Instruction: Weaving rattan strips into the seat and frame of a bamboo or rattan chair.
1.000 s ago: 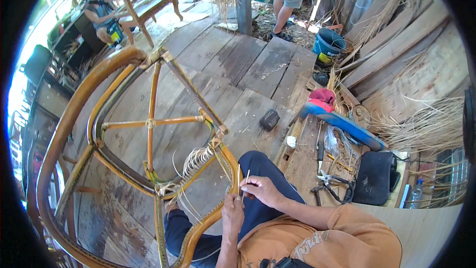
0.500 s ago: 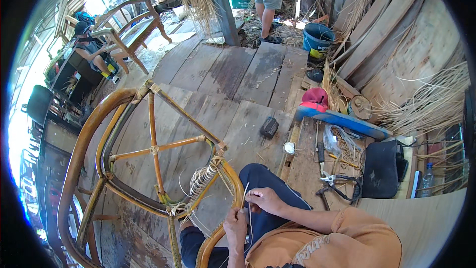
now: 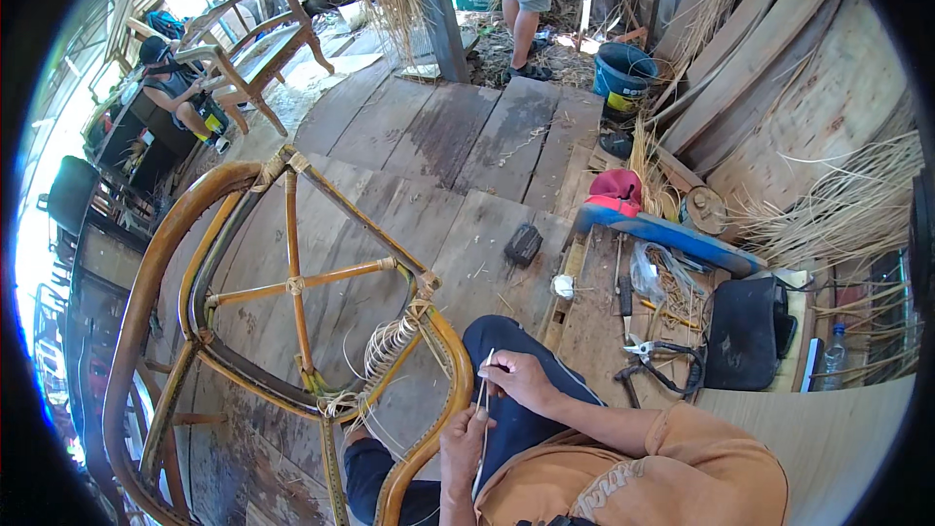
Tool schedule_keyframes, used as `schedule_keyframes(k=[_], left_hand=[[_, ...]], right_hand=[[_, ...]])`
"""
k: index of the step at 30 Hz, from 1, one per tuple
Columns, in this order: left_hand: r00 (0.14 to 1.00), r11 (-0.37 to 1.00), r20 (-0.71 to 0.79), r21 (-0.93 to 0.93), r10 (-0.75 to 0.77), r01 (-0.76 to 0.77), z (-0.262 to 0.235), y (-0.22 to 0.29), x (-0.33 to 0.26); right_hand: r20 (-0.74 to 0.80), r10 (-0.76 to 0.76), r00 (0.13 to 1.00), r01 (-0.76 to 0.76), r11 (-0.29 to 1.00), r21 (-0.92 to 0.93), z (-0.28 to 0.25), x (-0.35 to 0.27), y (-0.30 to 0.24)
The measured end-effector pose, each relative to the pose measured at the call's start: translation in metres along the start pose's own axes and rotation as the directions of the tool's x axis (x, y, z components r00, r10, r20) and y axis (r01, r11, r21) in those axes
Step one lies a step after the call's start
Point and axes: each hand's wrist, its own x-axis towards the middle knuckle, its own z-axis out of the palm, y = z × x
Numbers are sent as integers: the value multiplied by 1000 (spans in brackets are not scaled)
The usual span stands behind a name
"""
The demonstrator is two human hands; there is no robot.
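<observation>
- rattan chair frame [image 3: 243, 292] lies on the plank floor [image 3: 467, 136], its curved rail just left of both hands.
- loose strands [image 3: 390, 346] coil around the rail, up and left of the grip.
- left hand [image 3: 466, 440] pinches the lower part of a thin cane strip [image 3: 484, 399].
- right hand [image 3: 521, 380] clenches the strip's upper part, resting on the knee.
- pliers [image 3: 643, 351] lie on the boards, right of the hands.

Right hand [image 3: 521, 378] now higher on the thin cane strip [image 3: 484, 399], left hand [image 3: 463, 438] lower on it than before, rattan chair frame [image 3: 292, 282] slightly shifted left.
</observation>
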Motion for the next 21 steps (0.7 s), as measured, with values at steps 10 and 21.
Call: schedule_keyframes(k=[10, 21], left_hand=[[982, 988, -106, 15, 154, -154, -7, 1, 2], [988, 998, 146, -48, 51, -45, -23, 21, -32]], right_hand=[[123, -10, 992, -22, 965, 260, 11, -5, -8], [-124, 72, 990, -21, 927, 374, -21, 31, -4]])
